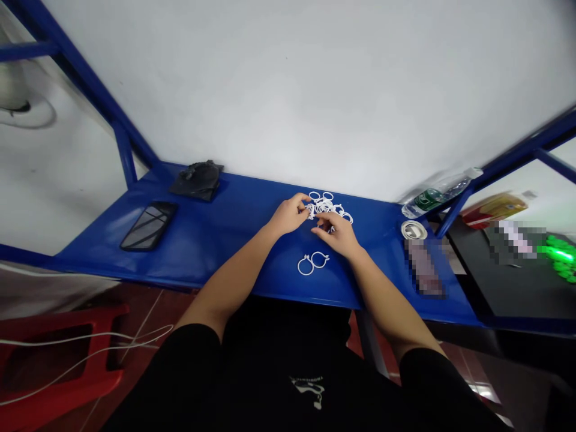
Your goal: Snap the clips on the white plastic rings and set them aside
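Observation:
A pile of several small white plastic rings (327, 205) lies on the blue table (216, 240) near the wall. My left hand (290, 214) rests at the pile's left edge, its fingers pinched on a white ring. My right hand (339, 233) sits just below the pile, fingers curled on another ring. Two joined white rings (312, 263) lie apart, closer to the front edge, between my forearms.
A black phone (149, 225) and a dark folded cloth (198, 179) lie at the left. A plastic water bottle (438, 194), a roll of tape (413, 230) and a blurred object sit at the right. A red stool (58, 354) stands lower left.

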Tool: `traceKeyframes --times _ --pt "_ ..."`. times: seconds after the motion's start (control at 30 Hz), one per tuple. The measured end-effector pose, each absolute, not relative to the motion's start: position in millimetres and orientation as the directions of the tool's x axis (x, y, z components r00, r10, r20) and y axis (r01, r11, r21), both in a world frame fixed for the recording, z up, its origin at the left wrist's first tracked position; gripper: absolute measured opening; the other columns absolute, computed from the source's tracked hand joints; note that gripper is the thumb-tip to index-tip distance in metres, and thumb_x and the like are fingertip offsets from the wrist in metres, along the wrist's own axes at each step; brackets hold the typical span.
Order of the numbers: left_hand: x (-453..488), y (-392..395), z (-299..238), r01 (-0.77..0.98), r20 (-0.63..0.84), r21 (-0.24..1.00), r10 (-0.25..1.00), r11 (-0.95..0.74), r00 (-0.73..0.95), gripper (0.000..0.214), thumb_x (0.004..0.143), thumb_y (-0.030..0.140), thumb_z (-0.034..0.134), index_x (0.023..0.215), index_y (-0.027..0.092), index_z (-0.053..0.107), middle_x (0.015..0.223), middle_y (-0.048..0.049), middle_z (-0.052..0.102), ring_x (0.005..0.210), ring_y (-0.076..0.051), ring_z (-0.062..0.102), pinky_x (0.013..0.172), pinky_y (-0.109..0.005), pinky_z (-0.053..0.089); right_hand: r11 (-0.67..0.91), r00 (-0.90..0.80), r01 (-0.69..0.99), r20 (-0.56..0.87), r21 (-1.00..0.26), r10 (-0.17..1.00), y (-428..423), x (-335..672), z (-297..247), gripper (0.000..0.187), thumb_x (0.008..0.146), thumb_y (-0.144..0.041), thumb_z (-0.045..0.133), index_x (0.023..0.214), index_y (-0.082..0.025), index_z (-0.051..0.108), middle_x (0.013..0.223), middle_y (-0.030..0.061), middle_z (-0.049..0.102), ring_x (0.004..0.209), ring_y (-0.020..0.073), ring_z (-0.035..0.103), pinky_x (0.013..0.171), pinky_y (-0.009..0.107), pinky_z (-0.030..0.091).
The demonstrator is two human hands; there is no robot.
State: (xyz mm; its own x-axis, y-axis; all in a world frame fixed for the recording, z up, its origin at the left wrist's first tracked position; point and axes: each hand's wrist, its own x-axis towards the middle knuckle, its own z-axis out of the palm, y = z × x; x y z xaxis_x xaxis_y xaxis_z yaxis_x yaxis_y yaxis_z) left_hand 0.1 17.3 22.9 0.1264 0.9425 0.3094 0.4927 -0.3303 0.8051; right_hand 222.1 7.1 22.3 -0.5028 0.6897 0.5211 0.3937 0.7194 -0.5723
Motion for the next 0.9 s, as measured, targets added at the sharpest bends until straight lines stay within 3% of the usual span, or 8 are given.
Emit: traceKeyframes --times 0.23,0.33,0.43,0.6,0.8,0.9 --pt "13 9 22 0.549 0.283 0.748 0.927 -0.373 0.245 0.029 0.094 0.018 0.064 0.121 0.021 0.074 0.080 0.0005 0.072 0.071 -0.015 0.065 0.071 -0.027 0.049 0.767 -0.432 0.440 0.639 -0.466 0.637 7 220 24 0.019 0.103 -0.039 0.064 0.114 -0.027 0.075 0.090 0.0046 0.077 0.077 0.0201 0.070 0.073 0.035 0.058" --pt "13 8 22 0.523 0.387 0.726 0.894 -0.447 0.226 0.033 0.097 0.022 0.064 0.129 0.021 0.073 0.108 -0.0058 0.073 0.083 -0.015 0.068 0.081 -0.030 0.055 0.758 -0.392 0.455 0.659 -0.468 0.642 8 221 26 0.021 0.105 -0.040 0.062 0.109 -0.026 0.076 0.091 0.0052 0.078 0.080 0.0206 0.071 0.074 0.035 0.058" --pt "12 6 22 0.480 0.493 0.702 0.845 -0.527 0.206 0.040 0.097 0.027 0.069 0.136 0.022 0.069 0.133 -0.0099 0.065 0.103 -0.017 0.069 0.094 -0.033 0.058 0.710 -0.337 0.490 0.642 -0.506 0.689 9 224 27 0.025 0.106 -0.043 0.058 0.106 -0.026 0.076 0.092 0.0058 0.078 0.082 0.0214 0.071 0.077 0.036 0.058" --pt "16 3 24 0.440 0.445 0.704 0.829 -0.558 0.339 0.028 0.098 0.030 0.068 0.124 0.022 0.075 0.125 -0.0078 0.069 0.099 -0.017 0.070 0.090 -0.031 0.059 0.630 -0.302 0.519 0.566 -0.577 0.767 7 225 27 0.030 0.107 -0.047 0.052 0.105 -0.026 0.073 0.093 0.0070 0.075 0.083 0.0233 0.069 0.081 0.039 0.057" --pt "19 -1 26 0.428 0.502 0.669 0.794 -0.608 0.343 0.020 0.101 0.024 0.059 0.104 0.020 0.078 0.113 -0.0082 0.074 0.106 -0.019 0.069 0.095 -0.034 0.055 0.635 -0.369 0.493 0.519 -0.595 0.772 5 219 23 0.030 0.108 -0.047 0.047 0.102 -0.024 0.065 0.090 0.0068 0.070 0.084 0.0227 0.065 0.081 0.037 0.054" --pt "19 -3 28 0.427 0.488 0.669 0.792 -0.609 0.366 0.022 0.102 0.029 0.059 0.113 0.021 0.078 0.118 -0.0082 0.072 0.106 -0.020 0.069 0.094 -0.033 0.055 0.643 -0.371 0.479 0.526 -0.597 0.765 6 219 24 0.028 0.108 -0.046 0.047 0.100 -0.024 0.063 0.090 0.0063 0.069 0.081 0.0220 0.064 0.079 0.036 0.052"
